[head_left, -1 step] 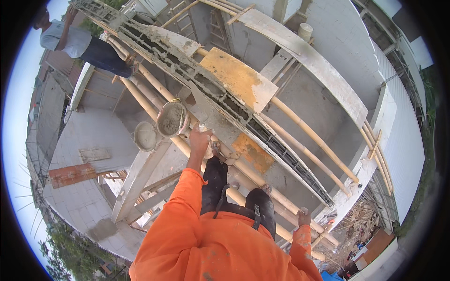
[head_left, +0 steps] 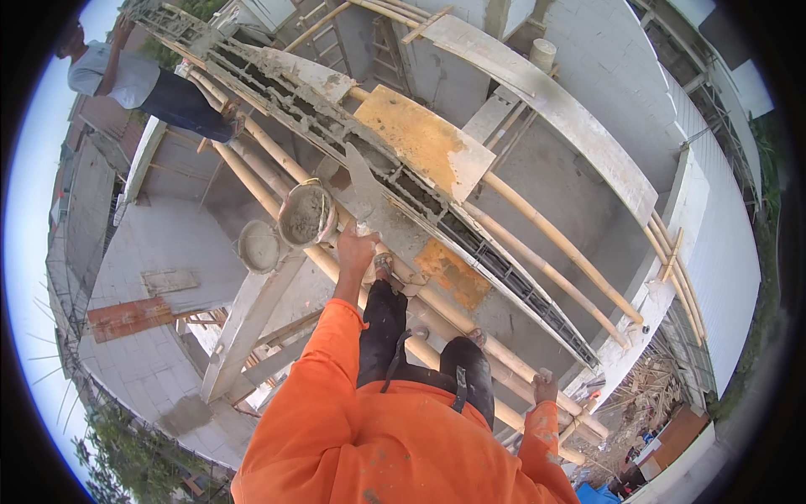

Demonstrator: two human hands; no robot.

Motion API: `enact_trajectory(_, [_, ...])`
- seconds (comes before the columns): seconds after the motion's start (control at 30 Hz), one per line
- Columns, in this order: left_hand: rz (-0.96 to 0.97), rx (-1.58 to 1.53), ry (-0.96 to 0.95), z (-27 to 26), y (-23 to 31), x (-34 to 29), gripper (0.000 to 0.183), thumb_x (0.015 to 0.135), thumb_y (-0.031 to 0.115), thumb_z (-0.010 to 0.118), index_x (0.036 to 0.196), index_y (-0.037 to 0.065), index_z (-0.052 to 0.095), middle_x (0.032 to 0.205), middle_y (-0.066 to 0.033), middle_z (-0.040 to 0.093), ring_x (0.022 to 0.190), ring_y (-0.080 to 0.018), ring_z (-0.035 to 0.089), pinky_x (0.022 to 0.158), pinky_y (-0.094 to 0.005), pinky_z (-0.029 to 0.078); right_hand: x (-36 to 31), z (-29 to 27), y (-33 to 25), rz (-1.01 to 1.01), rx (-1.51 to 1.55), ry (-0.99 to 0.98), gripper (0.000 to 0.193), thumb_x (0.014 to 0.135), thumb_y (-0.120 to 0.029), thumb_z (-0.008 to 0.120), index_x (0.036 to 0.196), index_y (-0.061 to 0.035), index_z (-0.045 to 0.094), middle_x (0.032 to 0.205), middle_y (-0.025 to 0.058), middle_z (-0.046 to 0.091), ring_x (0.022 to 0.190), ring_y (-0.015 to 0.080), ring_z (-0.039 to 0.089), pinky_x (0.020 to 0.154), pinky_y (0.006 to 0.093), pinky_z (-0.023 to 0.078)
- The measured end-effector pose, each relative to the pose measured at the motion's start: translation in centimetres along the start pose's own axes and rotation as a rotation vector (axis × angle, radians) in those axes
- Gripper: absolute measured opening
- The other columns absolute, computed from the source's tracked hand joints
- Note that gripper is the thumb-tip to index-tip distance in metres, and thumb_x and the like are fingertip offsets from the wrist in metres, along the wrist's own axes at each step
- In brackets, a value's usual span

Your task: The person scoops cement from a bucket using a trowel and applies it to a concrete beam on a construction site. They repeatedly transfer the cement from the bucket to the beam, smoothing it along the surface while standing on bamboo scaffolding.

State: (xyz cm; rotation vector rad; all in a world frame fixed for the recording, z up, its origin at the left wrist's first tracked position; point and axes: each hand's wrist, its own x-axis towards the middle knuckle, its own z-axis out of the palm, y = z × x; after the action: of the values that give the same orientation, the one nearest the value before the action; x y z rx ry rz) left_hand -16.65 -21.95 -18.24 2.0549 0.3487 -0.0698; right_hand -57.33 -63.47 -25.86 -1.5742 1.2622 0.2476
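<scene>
My left hand (head_left: 358, 250) is closed round the handle of a trowel, whose grey, mortar-smeared blade (head_left: 363, 175) points away from me toward the beam formwork. Just left of that hand, a bucket (head_left: 307, 215) of wet grey mortar rests at the bamboo poles. A second, shallower bucket (head_left: 259, 246) with a grey inside sits beside it. The long, narrow formwork (head_left: 395, 175) runs diagonally ahead, with mortar at its far part and bare steel reinforcement (head_left: 512, 267) nearer. At the lower right, my right hand (head_left: 545, 389) is curled closed; whatever it may hold is hard to make out.
My feet stand on bamboo poles (head_left: 453, 312) high above the floor. A yellow-stained board (head_left: 424, 139) lies across the formwork's far side. Another person (head_left: 126, 76) stands at the upper left. Deep open rooms with grey block walls (head_left: 159, 244) lie on both sides.
The trowel blade has turned slightly and shows a little more upright beside the formwork. My right hand has risen slightly; the buckets stay in place.
</scene>
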Motion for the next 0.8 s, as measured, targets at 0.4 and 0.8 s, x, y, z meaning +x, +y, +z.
enact_trajectory(0.4, [0.537,0.87,-0.294,13.8,-3.8,6.7,0.028,0.07,0.013,0.066,0.097,0.009,0.059,0.097,-0.0148,0.057,0.101,-0.035,0.051,0.087,-0.0427,0.042,-0.5,-1.9,8.8,-0.072,-0.386,0.078,0.033,0.077,-0.017,0.066,0.104,0.0001,0.062,0.092,0.0103,0.058,0.076,0.0195,0.058,0.07,0.0307,0.049])
enact_trajectory(0.8, [-0.062,0.39,-0.197,8.5,-10.3,-2.8,0.036,0.078,0.029,0.066,0.108,0.01,0.058,0.099,-0.0211,0.064,0.094,-0.0378,0.062,0.081,-0.0445,0.049,12.0,19.2,-11.5,-0.667,-0.504,-0.254,0.052,0.072,-0.017,0.072,0.119,-0.0036,0.053,0.102,0.0158,0.047,0.095,0.0324,0.051,0.084,0.0399,0.044])
